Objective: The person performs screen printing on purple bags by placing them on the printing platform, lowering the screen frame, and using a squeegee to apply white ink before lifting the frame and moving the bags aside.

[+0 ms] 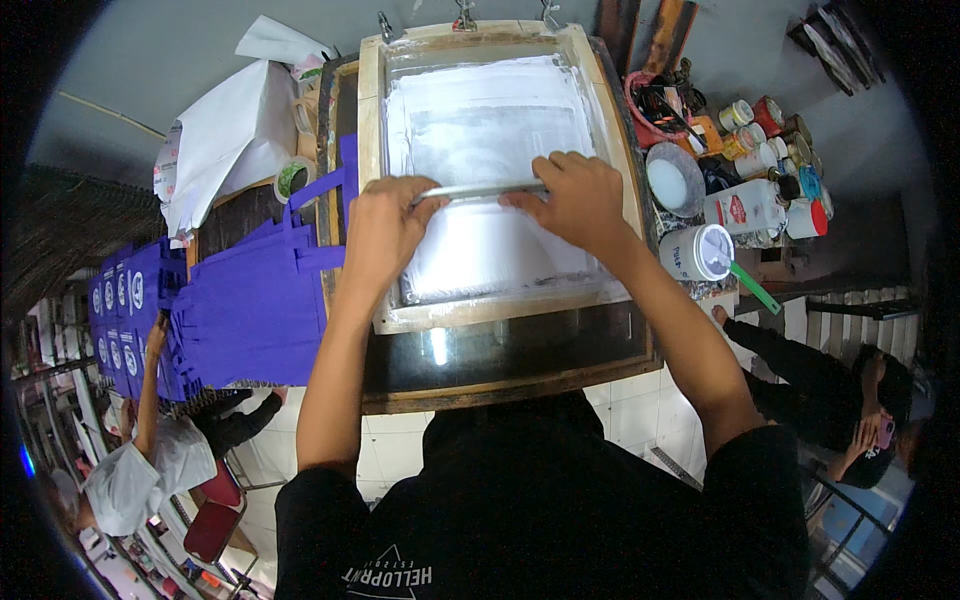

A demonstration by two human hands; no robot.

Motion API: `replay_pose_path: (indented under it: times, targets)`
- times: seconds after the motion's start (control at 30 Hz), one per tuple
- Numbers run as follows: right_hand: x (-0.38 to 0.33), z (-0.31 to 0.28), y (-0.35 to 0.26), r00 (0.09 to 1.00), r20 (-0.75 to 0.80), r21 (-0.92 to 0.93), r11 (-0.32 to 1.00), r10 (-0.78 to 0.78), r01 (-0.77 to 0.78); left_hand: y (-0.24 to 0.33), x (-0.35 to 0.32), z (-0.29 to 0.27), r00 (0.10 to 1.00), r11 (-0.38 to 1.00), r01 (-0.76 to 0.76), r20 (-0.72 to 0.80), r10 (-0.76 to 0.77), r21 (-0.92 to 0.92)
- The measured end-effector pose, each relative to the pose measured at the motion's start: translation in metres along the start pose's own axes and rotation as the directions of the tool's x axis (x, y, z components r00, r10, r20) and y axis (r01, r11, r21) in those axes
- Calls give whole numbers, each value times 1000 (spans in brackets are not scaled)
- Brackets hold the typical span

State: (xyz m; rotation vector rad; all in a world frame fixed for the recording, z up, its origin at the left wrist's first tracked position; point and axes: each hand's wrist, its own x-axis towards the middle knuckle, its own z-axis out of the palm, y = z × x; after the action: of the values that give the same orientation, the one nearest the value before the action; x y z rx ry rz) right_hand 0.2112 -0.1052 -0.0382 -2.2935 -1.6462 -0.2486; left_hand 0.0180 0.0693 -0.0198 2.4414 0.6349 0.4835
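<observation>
A wooden-framed printing screen (372, 130) lies flat on a dark glass-topped table (500, 365), its mesh smeared with white ink. Across the mesh runs a long metal squeegee (485, 189). My left hand (385, 225) grips its left end and my right hand (577, 197) presses on its right end. Both hands sit near the middle of the screen. A purple bag handle (325, 185) sticks out from under the frame's left side.
A stack of purple fabric bags (250, 310) lies left of the screen. White paper sheets (225, 135) sit behind them, with a tape roll (292, 178). Ink jars and tubs (745, 165) crowd the right. A person in white (150, 465) works lower left; another sits lower right (850, 400).
</observation>
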Motion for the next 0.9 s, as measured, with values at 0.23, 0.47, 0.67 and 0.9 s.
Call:
replay_pose_path:
  times: [0.23, 0.47, 0.67, 0.9]
  targets:
    - [-67, -11, -32, 996, -73, -5, 999, -53, 53, 26, -77, -6, 997, 998, -62, 53, 62, -7]
    - [-94, -11, -41, 991, -123, 9, 998, -61, 62, 10, -110, 1, 992, 984, -120, -58, 114, -130]
    - [-101, -20, -36, 973, -222, 111, 990, -63, 90, -32, -143, 10, 953, 950, -206, -171, 249, 236]
    - [-38, -113, -33, 848, -496, -61, 981, -188, 182, -14, -116, 15, 850, 967, -114, -527, -24, -228]
